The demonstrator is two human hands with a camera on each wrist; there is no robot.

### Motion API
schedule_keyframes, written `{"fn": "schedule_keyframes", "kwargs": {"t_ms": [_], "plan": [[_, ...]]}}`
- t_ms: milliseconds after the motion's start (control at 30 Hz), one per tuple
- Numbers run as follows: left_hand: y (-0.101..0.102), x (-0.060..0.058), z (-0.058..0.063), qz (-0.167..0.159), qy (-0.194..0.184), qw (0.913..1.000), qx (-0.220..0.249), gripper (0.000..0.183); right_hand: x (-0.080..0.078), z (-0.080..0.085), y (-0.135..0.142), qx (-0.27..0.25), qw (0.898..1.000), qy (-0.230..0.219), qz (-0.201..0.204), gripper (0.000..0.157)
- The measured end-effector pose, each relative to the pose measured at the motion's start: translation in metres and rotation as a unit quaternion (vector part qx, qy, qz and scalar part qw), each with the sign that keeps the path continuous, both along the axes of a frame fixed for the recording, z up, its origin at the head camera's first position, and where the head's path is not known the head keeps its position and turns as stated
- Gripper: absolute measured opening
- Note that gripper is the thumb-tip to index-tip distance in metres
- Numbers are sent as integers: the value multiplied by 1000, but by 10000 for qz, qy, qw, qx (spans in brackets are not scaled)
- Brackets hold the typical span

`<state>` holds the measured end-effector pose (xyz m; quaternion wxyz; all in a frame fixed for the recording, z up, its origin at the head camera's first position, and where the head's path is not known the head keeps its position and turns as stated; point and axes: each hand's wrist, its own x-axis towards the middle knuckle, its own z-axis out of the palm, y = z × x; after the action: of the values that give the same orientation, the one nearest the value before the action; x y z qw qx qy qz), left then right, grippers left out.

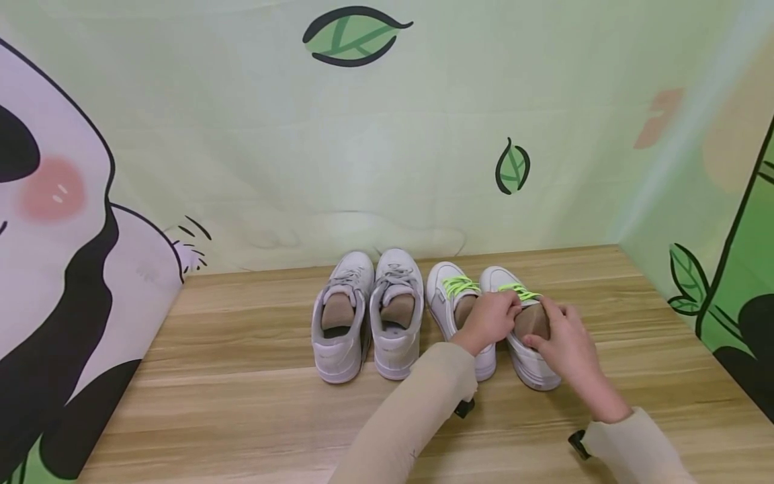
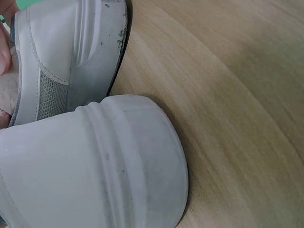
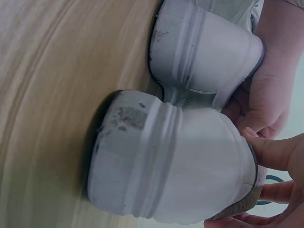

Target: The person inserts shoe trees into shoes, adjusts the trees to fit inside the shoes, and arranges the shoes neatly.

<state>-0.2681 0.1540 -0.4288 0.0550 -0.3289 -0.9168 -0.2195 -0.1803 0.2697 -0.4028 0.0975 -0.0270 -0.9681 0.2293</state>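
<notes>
Four fingers' width apart at most, two white sneakers with lime-green laces stand side by side: the inner sneaker [image 1: 446, 302] and the rightmost sneaker [image 1: 526, 363]. My left hand [image 1: 491, 318] reaches over the inner one, its curled fingertips at the left rim of the rightmost sneaker's opening. My right hand [image 1: 568, 343] grips that opening from the right, thumb near the heel. Between the hands a brown piece [image 1: 532, 323] shows inside the opening. The right wrist view shows the rightmost sneaker's scuffed heel [image 3: 190, 161]; what the left fingertips pinch is partly hidden.
To the left stand two white sneakers with grey laces, one [image 1: 340, 356] outermost and one [image 1: 396, 349] beside it. All rest on a wood-grain surface [image 1: 242, 417]. A pale green printed backdrop [image 1: 242, 134] rises behind them.
</notes>
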Motion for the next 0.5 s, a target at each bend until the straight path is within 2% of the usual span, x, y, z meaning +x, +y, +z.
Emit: {"fn": "schedule_keyframes", "kwargs": {"t_ms": [500], "plan": [[1, -1, 0, -13, -125, 9999, -65, 7, -2, -7, -4, 38, 9999, 109, -106, 69]]}}
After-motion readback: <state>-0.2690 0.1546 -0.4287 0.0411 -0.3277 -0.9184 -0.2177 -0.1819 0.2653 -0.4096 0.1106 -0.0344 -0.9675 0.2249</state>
